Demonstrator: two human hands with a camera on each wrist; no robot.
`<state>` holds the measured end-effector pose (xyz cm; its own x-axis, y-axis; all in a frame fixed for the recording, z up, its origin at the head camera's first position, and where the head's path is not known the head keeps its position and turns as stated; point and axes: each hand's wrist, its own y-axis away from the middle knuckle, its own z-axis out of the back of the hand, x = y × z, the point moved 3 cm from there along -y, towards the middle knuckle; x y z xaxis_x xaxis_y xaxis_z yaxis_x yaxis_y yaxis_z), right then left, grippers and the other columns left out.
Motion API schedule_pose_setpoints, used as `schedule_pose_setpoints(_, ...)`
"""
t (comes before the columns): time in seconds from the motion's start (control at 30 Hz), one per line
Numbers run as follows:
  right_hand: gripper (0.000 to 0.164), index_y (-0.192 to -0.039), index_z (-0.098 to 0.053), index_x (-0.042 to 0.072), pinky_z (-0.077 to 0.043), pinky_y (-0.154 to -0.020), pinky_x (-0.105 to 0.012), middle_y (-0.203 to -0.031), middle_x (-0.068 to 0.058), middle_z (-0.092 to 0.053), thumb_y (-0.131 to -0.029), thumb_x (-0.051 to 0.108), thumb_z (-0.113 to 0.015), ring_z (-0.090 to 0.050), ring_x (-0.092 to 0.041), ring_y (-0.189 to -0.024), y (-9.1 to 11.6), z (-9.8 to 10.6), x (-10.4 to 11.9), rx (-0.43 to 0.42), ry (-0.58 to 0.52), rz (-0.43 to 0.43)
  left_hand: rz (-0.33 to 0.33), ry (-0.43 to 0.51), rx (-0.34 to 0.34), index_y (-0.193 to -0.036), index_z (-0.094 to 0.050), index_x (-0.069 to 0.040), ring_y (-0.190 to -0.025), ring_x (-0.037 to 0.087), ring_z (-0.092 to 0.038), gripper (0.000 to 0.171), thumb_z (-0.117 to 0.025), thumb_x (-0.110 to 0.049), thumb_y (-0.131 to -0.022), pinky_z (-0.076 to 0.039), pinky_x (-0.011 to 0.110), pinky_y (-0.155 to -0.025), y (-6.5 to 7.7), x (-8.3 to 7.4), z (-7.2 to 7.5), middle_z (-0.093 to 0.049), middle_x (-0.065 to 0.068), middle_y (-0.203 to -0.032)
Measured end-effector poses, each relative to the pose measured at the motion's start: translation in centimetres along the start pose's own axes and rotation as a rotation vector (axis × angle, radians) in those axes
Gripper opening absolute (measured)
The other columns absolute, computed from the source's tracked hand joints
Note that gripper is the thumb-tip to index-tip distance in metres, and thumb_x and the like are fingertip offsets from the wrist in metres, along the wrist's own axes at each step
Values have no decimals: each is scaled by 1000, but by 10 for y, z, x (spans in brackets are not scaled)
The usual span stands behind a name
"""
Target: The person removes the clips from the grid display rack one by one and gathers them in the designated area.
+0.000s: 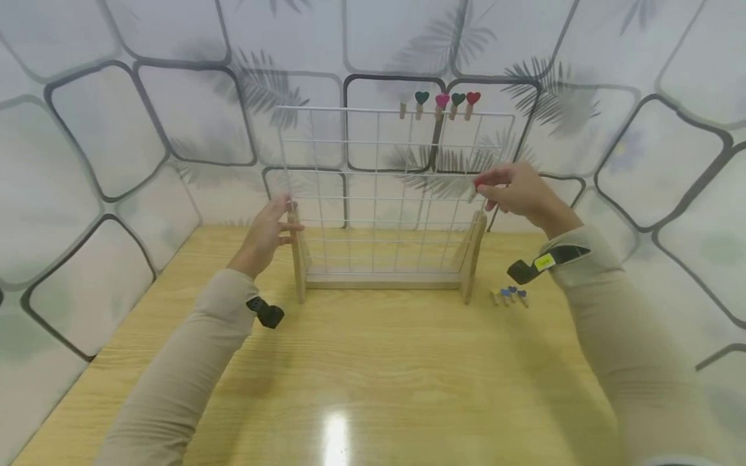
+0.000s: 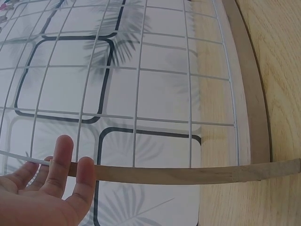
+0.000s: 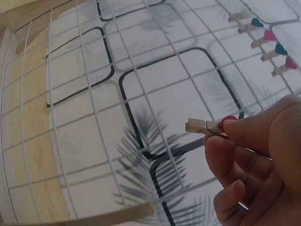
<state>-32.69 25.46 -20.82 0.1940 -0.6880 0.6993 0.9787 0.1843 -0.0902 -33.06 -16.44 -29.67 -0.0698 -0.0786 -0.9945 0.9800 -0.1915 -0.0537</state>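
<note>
My right hand (image 1: 513,191) pinches a small wooden clothespin (image 3: 200,126) by its red heart end, bare jaws pointing away from the fingers. The clip is in front of the right side of a white wire grid (image 1: 375,172), which stands upright in a wooden base (image 1: 384,283). At the grid's left side, my left hand (image 1: 268,233) holds the edge by the top of the wooden post (image 2: 155,174), some fingers spread over it. Several heart clothespins, among them a pink one (image 1: 442,101) and a red one (image 1: 473,98), are clipped along the top wire.
Several loose clothespins with blue and yellow tops (image 1: 508,294) lie on the wooden table (image 1: 373,362), right of the base. A patterned wall covering (image 1: 175,110) rises behind and beside the table. Each wrist wears a black strap with a camera.
</note>
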Motion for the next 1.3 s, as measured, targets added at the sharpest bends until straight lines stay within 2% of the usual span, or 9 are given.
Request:
schedule_pose_setpoints(0.07, 35, -125, -60, -3, -48, -57, -28, -98, -6, -66, -98, 19, -60, -62, -15, -72, 5, 0, -14, 11, -10, -5, 1, -1, -2, -156, -8, -6, -126, 41, -40, 62, -22, -42, -107, -35, 52, -107, 0, -1, 0, -18, 15, -158)
schedule_pose_setpoints(0.33, 39, -128, -57, -5, -51, -64, -34, -112, -15, -65, -99, 21, -59, -62, -16, -79, 26, -1, -78, 67, 8, -71, 3, -2, 10, -156, -7, -7, -128, 42, -39, 62, -22, -42, -107, -35, 51, -107, 0, -3, -2, -18, 14, -158)
schedule_pose_setpoints(0.6, 42, -128, -50, -9, -51, -68, -32, -117, -20, -61, -99, 21, -58, -62, -14, -82, 42, -13, -154, 117, -103, -178, 10, 12, 12, -156, -7, -6, -127, 41, -39, 61, -21, -41, -107, -35, 51, -106, -4, -2, -7, -18, 14, -158)
schedule_pose_setpoints(0.73, 44, -129, -49, -11, -51, -72, -34, -120, -20, -58, -99, 19, -57, -62, -15, -84, 48, -21, -184, 149, -147, -226, 19, 13, 12, -156, -7, -6, -127, 40, -40, 62, -22, -42, -107, -35, 51, -107, -4, -1, -7, -19, 14, -158)
schedule_pose_setpoints(0.93, 47, -134, -43, -14, -51, -73, -34, -128, -28, -53, -101, 18, -53, -62, -14, -86, 54, -34, -208, 182, -168, -287, 25, -6, -3, -156, -7, -7, -125, 36, -42, 63, -21, -44, -106, -34, 50, -108, -1, -2, -2, -18, 12, -158)
schedule_pose_setpoints(1.13, 48, -136, -42, -14, -51, -79, -34, -135, -33, -46, -102, 19, -50, -62, -14, -90, 67, -36, -225, 193, -125, -363, 15, 5, 3, -156, -7, -7, -124, 36, -42, 63, -21, -44, -106, -34, 50, -107, 0, -2, -2, -18, 13, -158)
schedule_pose_setpoints(1.3, 47, -134, -43, -15, -52, -83, -37, -131, -33, -50, -102, 18, -50, -62, -16, -91, 76, -33, -235, 176, -107, -395, 16, 5, 4, -156, -7, -8, -123, 35, -43, 63, -21, -44, -106, -35, 50, -107, -1, -1, -2, -17, 14, -158)
